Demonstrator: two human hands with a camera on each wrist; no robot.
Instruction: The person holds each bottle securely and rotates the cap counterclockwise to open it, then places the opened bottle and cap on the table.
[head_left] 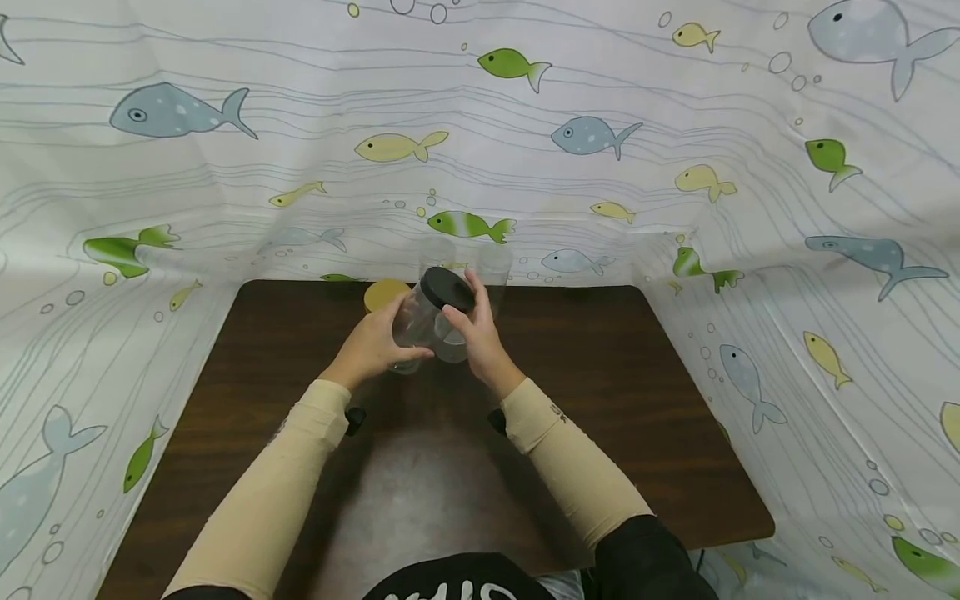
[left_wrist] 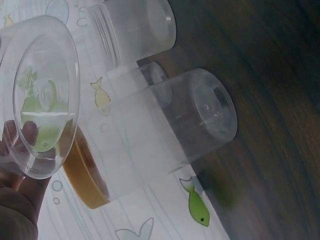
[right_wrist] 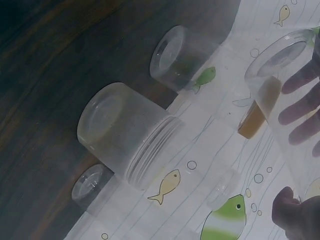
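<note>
A clear jar (head_left: 417, 325) with a black lid (head_left: 447, 288) is held tilted above the table, its lid end up and to the right. My left hand (head_left: 367, 346) grips the jar's body, the thumb low on the near side. With thumb and fingers spread across it, my right hand (head_left: 486, 337) holds the black lid by its edge. The round bottom of the held jar (left_wrist: 45, 95) fills the left edge of the left wrist view. Close behind stands a clear jar (left_wrist: 200, 110) with a yellow lid (head_left: 386, 295), partly hidden by my left hand.
A lidless clear jar (right_wrist: 120, 130) with a threaded neck stands beside the yellow-lidded one. Two more clear jars (head_left: 437, 252) (head_left: 495, 265) stand at the table's back edge. The brown table (head_left: 600, 400) meets a white fish-print cloth (head_left: 322, 50) at the back and sides.
</note>
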